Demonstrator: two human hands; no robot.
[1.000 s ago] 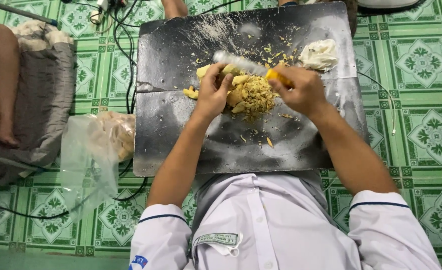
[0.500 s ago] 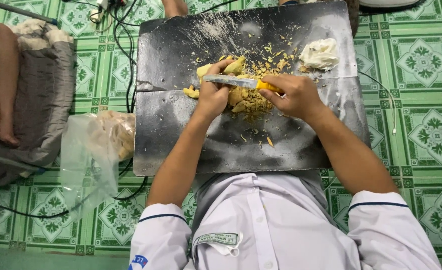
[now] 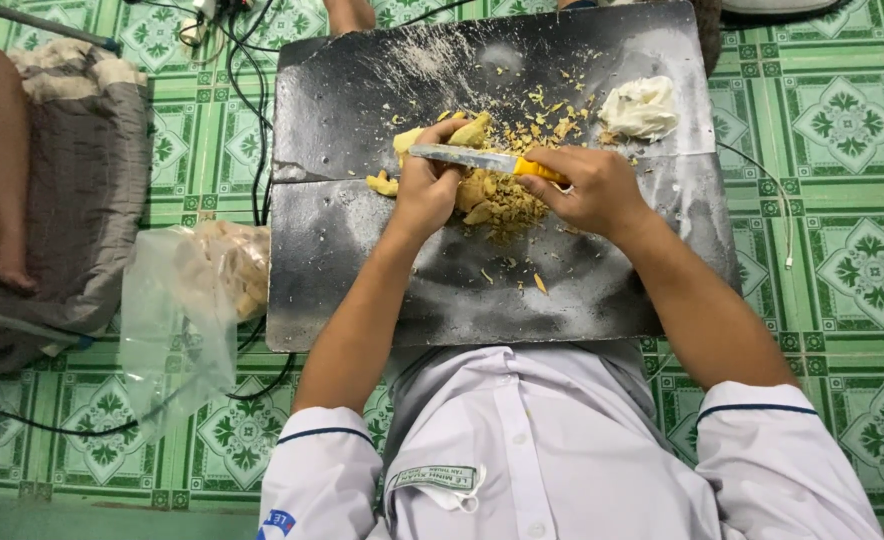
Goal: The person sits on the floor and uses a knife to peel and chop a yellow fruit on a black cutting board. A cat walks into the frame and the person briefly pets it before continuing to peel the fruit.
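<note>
Knife (image 3: 467, 159) in right hand (image 3: 587, 190) crosses yellow pieces (image 3: 492, 190) under left hand (image 3: 427, 190).

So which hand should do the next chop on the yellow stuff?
The right hand, most likely. It already grips the yellow handle of the knife, whose blade lies across the pile of yellow pieces. The left hand rests on the pile under the blade, better placed for steadying.

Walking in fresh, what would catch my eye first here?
Most likely the heap of yellow chunks mid-way up the dark board, where the right hand holds a yellow-handled knife and the left hand presses on the blade. Next, the white crumpled lump at the board's far right, and the clear plastic bag on the green tiled floor.
</note>
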